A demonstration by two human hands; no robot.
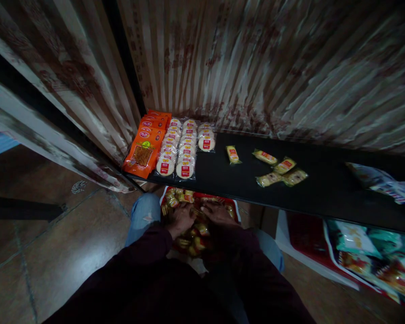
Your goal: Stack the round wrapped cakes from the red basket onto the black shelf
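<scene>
Hands work low, at six o'clock from the black shelf [324, 189]; left hand [182, 219] and right hand [219, 213] both press down into the red bag of small yellow packets [234, 208] held on the lap, fingers buried, so whether either grips a packet I cannot tell; round white cakes [185, 146] and orange packs [144, 150] lie in rows at eleven o'clock; loose yellow packets [276, 172] are scattered at one o'clock.

Fingertips of both hands buried among small snack packets [188, 234]; blurred bag [384, 184] cut by the right edge; labels unreadable.
</scene>
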